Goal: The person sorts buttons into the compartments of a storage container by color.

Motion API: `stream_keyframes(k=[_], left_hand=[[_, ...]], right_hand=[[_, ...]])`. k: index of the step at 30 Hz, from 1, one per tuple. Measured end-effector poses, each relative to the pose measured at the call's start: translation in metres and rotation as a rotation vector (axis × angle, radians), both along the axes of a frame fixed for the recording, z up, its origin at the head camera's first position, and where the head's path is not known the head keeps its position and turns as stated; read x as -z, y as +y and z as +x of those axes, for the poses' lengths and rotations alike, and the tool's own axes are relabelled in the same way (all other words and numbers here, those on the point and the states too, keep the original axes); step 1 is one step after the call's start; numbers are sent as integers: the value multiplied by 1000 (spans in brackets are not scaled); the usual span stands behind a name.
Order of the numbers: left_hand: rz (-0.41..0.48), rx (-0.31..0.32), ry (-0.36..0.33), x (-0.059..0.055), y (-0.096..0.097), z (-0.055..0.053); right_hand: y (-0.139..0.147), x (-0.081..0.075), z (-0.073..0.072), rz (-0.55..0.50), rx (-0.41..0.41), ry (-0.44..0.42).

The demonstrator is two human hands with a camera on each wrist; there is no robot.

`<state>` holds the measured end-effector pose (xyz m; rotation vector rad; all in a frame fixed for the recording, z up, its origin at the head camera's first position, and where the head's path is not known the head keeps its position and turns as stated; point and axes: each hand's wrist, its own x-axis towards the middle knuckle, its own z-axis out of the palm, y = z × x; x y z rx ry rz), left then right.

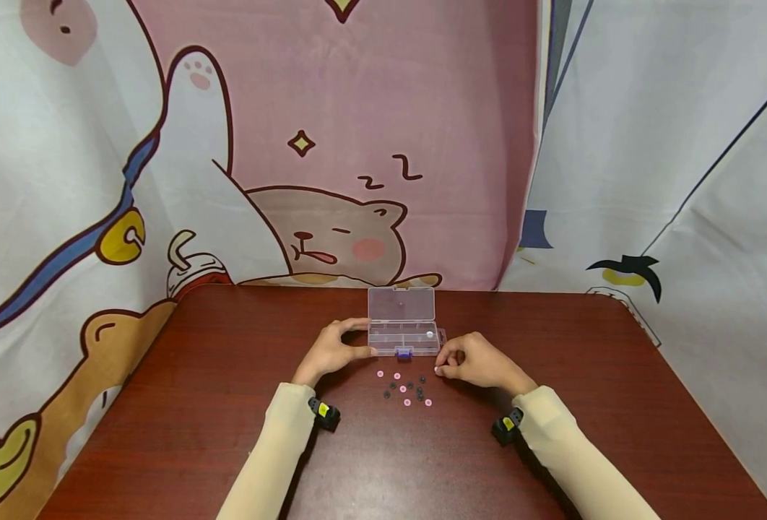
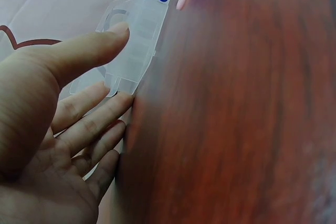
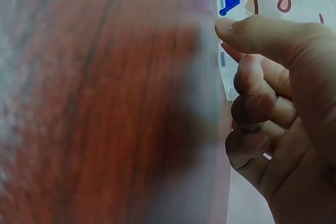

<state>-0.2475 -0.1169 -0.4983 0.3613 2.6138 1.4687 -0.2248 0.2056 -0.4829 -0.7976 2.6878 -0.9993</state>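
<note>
A clear plastic compartment box [image 1: 401, 339] stands near the table's far edge, its lid [image 1: 401, 304] raised and its blue latch [image 1: 404, 354] facing me. A small white piece [image 1: 430, 334] sits in its right part. My left hand [image 1: 331, 350] holds the box at its left end, thumb by the front wall and fingers behind. Just right of the box's front corner, my right hand [image 1: 481, 361] pinches a tiny pale pink bead [image 1: 437, 370] between thumb and forefinger; the fingers hide it in the right wrist view. Several pink beads [image 1: 403, 388] and black beads [image 1: 386, 394] lie scattered before the box.
The brown wooden table [image 1: 227, 433] stretches out on both sides and toward me. Behind it hangs a cartoon-printed cloth [image 1: 461, 144], close to the far edge. Each wrist wears a small black camera.
</note>
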Motion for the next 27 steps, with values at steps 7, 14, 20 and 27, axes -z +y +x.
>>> stream_keyframes(k=[7, 14, 20, 27], left_hand=[[-3, -4, 4, 0, 1, 0], [0, -7, -1, -1, 1, 0], [-6, -5, -3, -3, 1, 1], [4, 1, 3, -2, 1, 1]], right_hand=[[1, -3, -2, -3, 5, 5], [2, -4, -4, -3, -1, 48], [-1, -8, -5, -23, 5, 57], [-5, -14, -7, -37, 28, 50]])
